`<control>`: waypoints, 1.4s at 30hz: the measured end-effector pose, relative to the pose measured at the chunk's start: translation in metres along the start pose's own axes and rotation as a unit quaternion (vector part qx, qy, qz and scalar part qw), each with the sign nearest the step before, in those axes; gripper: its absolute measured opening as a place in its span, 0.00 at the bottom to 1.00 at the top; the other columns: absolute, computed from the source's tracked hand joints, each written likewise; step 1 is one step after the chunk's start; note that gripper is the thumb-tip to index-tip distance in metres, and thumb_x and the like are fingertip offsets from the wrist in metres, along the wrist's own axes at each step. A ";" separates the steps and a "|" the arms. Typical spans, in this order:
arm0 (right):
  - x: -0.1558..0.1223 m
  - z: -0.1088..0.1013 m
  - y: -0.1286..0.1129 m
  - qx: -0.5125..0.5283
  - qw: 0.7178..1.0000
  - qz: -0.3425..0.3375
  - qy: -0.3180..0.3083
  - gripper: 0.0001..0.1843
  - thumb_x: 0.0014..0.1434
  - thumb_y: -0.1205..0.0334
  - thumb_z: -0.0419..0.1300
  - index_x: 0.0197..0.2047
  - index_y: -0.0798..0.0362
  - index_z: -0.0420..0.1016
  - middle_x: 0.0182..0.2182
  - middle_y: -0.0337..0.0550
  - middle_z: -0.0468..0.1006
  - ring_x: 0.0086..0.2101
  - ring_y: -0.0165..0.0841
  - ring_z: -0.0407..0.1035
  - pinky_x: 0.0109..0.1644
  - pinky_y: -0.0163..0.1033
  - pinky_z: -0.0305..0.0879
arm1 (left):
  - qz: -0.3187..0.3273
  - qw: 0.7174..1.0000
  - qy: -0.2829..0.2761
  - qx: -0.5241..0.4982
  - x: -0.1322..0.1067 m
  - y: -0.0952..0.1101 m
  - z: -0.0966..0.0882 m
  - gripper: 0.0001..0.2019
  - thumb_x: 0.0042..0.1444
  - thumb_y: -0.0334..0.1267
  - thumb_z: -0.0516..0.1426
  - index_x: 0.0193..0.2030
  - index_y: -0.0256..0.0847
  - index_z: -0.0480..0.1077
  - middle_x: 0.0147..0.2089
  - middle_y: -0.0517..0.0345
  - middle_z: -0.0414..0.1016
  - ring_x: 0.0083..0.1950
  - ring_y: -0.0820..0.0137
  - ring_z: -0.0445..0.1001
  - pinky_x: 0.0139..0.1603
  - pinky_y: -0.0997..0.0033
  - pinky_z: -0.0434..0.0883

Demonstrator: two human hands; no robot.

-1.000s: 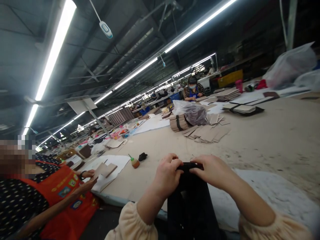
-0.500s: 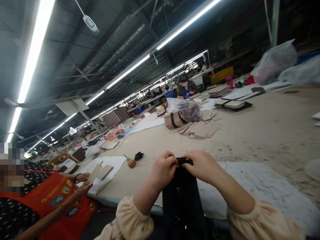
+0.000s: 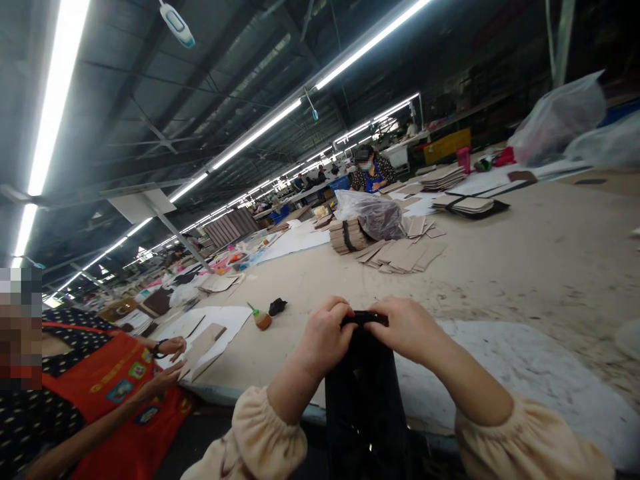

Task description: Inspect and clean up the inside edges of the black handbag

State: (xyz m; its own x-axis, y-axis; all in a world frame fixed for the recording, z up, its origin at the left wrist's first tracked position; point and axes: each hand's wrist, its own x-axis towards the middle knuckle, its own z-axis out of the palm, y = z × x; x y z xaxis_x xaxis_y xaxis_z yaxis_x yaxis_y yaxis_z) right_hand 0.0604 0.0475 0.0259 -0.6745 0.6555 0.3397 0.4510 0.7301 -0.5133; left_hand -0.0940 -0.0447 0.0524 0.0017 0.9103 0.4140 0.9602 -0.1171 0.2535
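Note:
A black fabric piece [image 3: 367,387] hangs down over the near edge of the long worktable [image 3: 525,267]. My left hand [image 3: 326,335] is closed on its top edge from the left. My right hand [image 3: 406,328] pinches the same top edge from the right, the fingertips of both hands almost meeting. Both arms wear cream sleeves with gathered cuffs. A white sheet [image 3: 525,373] lies on the table under my right forearm.
A co-worker in an orange apron [image 3: 120,393] sits at my left, handling brown card pieces [image 3: 200,347]. A small glue bottle [image 3: 260,319] and a black scrap [image 3: 277,307] lie ahead. Stacked card pieces [image 3: 395,253] and a plastic bag [image 3: 375,215] sit farther back; another person [image 3: 370,172] works beyond.
My hands keep their grip on the black piece with hardly any shift. The view has swung slightly. The co-worker's card piece has tilted lower toward the table.

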 end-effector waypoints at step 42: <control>-0.003 0.000 -0.004 -0.031 0.999 -0.015 0.034 0.11 0.59 0.61 0.54 0.33 0.49 0.79 0.31 0.39 0.76 0.34 0.31 0.69 0.37 0.34 0.59 | -0.042 0.999 0.009 -0.011 0.002 -0.004 0.011 0.03 0.53 0.29 0.55 0.30 0.40 0.67 0.33 0.58 0.74 0.36 0.70 0.72 0.40 0.70 0.67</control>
State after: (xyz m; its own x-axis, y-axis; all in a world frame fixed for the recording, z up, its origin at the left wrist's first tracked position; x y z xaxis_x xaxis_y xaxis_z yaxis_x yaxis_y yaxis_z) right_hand 0.0608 0.0425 0.0275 -0.6481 0.6438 0.4068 0.4684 0.7582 -0.4536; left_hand -0.0948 -0.0384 0.0424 -0.0831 0.9100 0.4062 0.9506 -0.0499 0.3062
